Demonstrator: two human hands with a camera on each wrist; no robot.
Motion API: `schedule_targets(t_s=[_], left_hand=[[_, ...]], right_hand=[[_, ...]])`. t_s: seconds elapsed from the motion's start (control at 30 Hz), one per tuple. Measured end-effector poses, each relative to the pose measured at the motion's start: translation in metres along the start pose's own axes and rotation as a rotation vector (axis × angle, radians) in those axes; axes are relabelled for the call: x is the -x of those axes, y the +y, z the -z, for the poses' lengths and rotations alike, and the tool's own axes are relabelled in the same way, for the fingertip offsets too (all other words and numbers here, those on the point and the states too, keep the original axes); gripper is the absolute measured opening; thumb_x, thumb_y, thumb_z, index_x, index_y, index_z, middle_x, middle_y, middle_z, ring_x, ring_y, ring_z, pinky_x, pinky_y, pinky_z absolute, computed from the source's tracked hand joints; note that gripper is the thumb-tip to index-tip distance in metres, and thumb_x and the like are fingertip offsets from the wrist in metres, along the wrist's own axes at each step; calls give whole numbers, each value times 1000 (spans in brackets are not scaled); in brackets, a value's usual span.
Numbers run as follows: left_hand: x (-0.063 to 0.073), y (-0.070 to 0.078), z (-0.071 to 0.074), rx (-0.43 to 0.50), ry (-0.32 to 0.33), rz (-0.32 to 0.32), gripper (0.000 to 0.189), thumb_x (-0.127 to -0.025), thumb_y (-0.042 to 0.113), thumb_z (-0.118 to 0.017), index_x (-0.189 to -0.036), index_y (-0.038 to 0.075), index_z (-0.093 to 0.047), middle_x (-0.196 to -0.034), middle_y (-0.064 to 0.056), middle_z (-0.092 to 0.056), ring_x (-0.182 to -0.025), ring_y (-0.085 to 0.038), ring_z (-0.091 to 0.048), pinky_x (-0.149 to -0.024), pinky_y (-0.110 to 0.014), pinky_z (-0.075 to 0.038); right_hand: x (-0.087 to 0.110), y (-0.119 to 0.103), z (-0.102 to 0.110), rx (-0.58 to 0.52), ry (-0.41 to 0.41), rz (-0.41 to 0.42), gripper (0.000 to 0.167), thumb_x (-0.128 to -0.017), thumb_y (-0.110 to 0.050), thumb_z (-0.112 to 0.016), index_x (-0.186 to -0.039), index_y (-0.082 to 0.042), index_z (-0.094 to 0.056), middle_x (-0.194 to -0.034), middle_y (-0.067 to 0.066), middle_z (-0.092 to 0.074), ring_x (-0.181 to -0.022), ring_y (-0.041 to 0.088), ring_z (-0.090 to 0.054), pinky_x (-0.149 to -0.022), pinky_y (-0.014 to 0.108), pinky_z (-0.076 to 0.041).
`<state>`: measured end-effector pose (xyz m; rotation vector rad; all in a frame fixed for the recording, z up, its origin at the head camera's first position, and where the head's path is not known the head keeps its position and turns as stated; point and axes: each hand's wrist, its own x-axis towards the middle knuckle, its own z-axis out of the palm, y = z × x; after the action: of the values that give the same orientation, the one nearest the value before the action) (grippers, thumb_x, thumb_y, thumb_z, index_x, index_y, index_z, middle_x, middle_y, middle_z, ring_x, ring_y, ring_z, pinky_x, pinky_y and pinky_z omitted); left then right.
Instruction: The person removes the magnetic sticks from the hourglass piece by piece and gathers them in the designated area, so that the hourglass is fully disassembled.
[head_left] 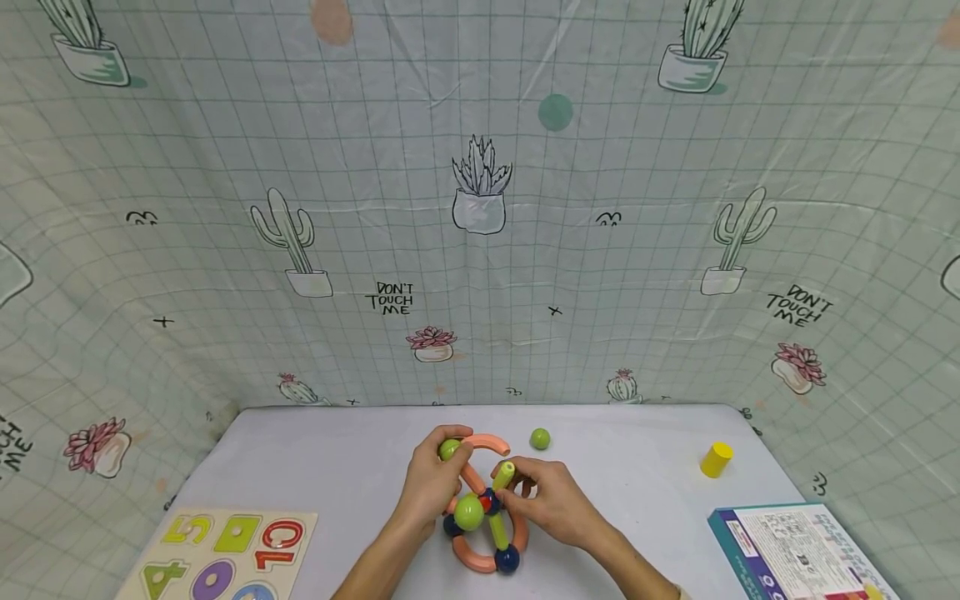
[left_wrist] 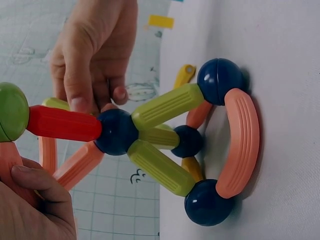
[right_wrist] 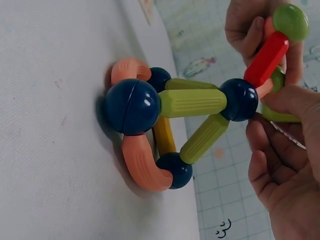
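A magnetic ball-and-stick structure (head_left: 498, 533) stands on the table, with navy balls joined by orange curved sticks and green sticks at its base. From the upper navy ball (left_wrist: 117, 131) a red stick (left_wrist: 65, 122) leads to a green ball (left_wrist: 12, 112). My left hand (head_left: 431, 483) grips the upper orange curved stick (head_left: 487, 443) beside another green ball (head_left: 449, 449). My right hand (head_left: 558, 502) pinches a light green stick (head_left: 504, 475) at the upper navy ball; its fingertips are right at that ball in the right wrist view.
A loose green ball (head_left: 540, 438) lies behind the structure. Toward the right are a yellow cylinder (head_left: 717, 459) and a printed box (head_left: 795, 550). A number puzzle board (head_left: 300, 533) lies at the left front. Patterned cloth (head_left: 480, 292) hangs behind the table.
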<state>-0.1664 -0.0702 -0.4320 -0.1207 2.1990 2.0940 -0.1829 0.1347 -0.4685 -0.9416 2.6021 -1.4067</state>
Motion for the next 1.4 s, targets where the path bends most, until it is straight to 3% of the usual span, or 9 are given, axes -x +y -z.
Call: schedule_targets(t_s=[0.17,0.5,0.77,1.03,1.4], left_hand=[[-1,0,0,-1,10,4,27,-102,26,-60,-126,13,-61,-68,-7,-62,-45,-8,-35,-39,-19,-29],[0,-1,0,-7,2,1,32,-103,30,-59,-129,11,-59,-69,-7,-61,-45,-7,-34,-39,-19,-30],[0,0,0,-11,5,3,34,-103,30,-59,-130,10,-59,-69,-6,-59,-45,-8,-34,-39,-19,-30],[1,1,0,-14,13,6,31,-103,28,-59,-129,11,-59,-72,-5,-57,-45,-8,-34,-39,-19,-30],[1,0,0,-13,8,2,31,-103,28,-59,-129,12,-59,-68,-5,-59,-45,-8,-33,-39,-19,-30]], right_hand=[[0,2,1,-11,32,9,7,-95,-21,-70,-102,-21,-69,-91,-8,-73,-81,4,-65,-73,26,-54],[1,2,1,-20,9,-16,9,-97,-24,-69,-105,-21,-70,-93,-11,-71,-82,5,-65,-74,28,-55],[3,2,3,-25,7,-31,15,-97,-26,-69,-106,-13,-70,-93,-9,-72,-83,5,-65,-74,26,-54],[4,2,6,-46,16,-34,12,-96,-26,-70,-106,-20,-70,-93,-9,-72,-83,6,-64,-75,27,-54],[6,2,9,-46,18,-67,16,-96,-29,-70,-107,-17,-70,-95,-10,-71,-87,8,-65,-76,30,-55]])
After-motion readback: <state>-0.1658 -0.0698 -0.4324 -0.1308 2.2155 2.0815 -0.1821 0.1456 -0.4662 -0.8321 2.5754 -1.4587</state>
